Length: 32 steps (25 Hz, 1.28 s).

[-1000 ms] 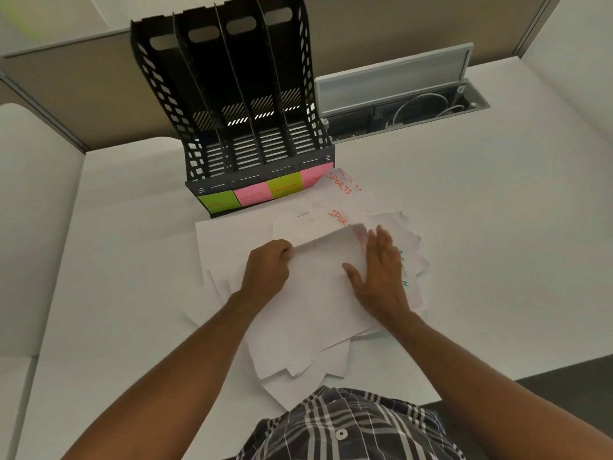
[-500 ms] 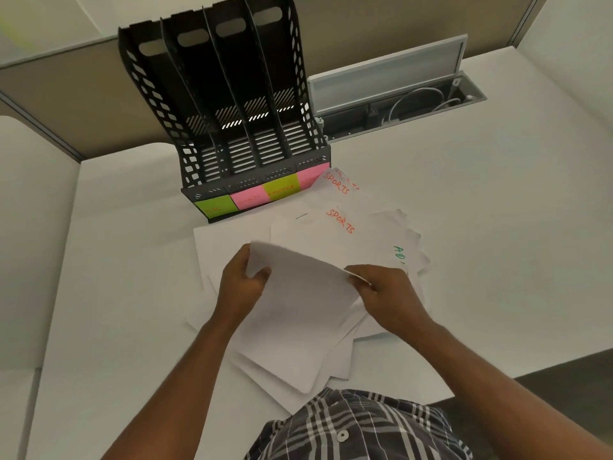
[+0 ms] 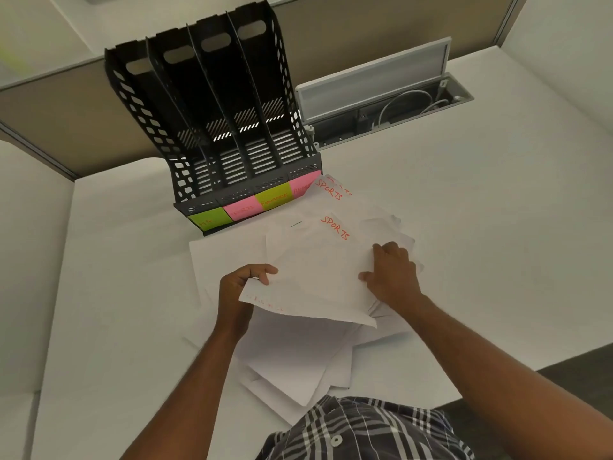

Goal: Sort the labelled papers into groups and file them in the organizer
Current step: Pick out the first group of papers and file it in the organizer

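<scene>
The left hand [image 3: 243,287] pinches a lifted sheet [image 3: 318,293] by its corner. The right hand [image 3: 391,273] seemingly grips its other edge, above the paper pile [image 3: 298,366].

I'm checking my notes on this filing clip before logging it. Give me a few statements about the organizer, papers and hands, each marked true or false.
1. The black plastic four-slot organizer already holds papers. False: its slots look empty.
2. The left hand pinches the corner of a white sheet. True.
3. Two sheets show SPORTS in orange lettering. True.
4. The right hand is raised clear of the loose white paper pile. False: it rests on the papers.
5. The leftmost green sticky label reads SPORTS. False: it reads HR.
</scene>
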### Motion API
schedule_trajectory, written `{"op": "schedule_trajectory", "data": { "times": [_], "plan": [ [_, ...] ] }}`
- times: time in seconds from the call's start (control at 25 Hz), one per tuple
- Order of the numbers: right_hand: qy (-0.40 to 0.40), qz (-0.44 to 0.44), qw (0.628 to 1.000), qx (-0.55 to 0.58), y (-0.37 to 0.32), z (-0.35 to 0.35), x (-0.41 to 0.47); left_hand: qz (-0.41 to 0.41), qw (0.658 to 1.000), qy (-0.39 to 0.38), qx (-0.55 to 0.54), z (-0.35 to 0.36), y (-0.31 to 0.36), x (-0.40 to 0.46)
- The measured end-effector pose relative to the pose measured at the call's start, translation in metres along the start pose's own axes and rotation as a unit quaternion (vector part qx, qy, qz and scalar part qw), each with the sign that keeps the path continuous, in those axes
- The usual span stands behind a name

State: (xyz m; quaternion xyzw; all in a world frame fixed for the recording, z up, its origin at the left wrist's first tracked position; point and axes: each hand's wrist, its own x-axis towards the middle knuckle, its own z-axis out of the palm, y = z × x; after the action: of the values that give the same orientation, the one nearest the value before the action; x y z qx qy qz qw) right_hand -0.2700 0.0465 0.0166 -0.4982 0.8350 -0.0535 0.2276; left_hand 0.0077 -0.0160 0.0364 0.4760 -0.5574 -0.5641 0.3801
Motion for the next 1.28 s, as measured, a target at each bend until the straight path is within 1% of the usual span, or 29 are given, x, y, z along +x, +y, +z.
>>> {"op": "schedule_trajectory", "data": {
  "times": [0.08, 0.16, 0.24, 0.32, 0.4, 0.48, 0.56, 0.64, 0.72, 0.76, 0.8, 0.96, 1.12, 1.28],
  "plan": [
    [0.038, 0.004, 0.999, -0.015, -0.003, 0.008, -0.001, -0.004, 1.000, 0.007, -0.002, 0.003, -0.001, 0.001],
    [0.055, 0.010, 0.998, 0.001, -0.005, 0.010, -0.002, -0.009, 1.000, 0.017, -0.002, 0.004, -0.002, 0.001],
    [0.063, 0.013, 0.996, 0.055, -0.006, 0.010, -0.002, -0.016, 1.000, 0.025, 0.001, 0.006, -0.004, 0.003],
    [0.088, 0.007, 0.989, 0.122, -0.006, 0.008, -0.004, -0.022, 0.999, 0.033, -0.004, 0.008, -0.004, 0.004],
    [0.104, 0.018, 0.969, 0.223, -0.005, 0.002, -0.007, -0.028, 0.999, 0.036, -0.014, 0.009, -0.003, 0.006],
    [0.105, 0.028, 0.936, 0.335, -0.003, -0.004, -0.014, -0.030, 0.999, 0.038, -0.009, 0.008, -0.002, 0.009],
    [0.125, 0.003, 0.904, 0.409, 0.001, -0.010, -0.028, -0.023, 0.999, 0.041, 0.016, 0.007, -0.003, 0.011],
    [0.139, -0.055, 0.877, 0.457, 0.003, -0.016, -0.044, -0.025, 0.998, 0.057, 0.033, 0.009, -0.003, 0.014],
    [0.147, -0.122, 0.868, 0.458, 0.002, -0.018, -0.057, -0.027, 0.996, 0.070, 0.051, 0.011, -0.003, 0.017],
    [0.151, -0.137, 0.867, 0.455, 0.001, -0.017, -0.061, -0.022, 0.996, 0.068, 0.051, 0.012, -0.003, 0.018],
    [0.153, -0.133, 0.865, 0.460, 0.000, -0.017, -0.063, -0.016, 0.997, 0.062, 0.044, 0.014, -0.002, 0.018],
    [0.136, -0.051, 0.846, 0.513, -0.003, -0.020, -0.057, -0.013, 0.998, 0.061, 0.013, 0.015, 0.002, 0.015],
    [0.118, -0.030, 0.842, 0.526, -0.006, -0.022, -0.051, -0.007, 0.997, 0.072, -0.001, 0.013, 0.006, 0.012],
    [0.105, 0.001, 0.845, 0.524, -0.009, -0.022, -0.046, 0.013, 0.995, 0.093, 0.017, 0.013, 0.004, 0.010]
  ]
}}
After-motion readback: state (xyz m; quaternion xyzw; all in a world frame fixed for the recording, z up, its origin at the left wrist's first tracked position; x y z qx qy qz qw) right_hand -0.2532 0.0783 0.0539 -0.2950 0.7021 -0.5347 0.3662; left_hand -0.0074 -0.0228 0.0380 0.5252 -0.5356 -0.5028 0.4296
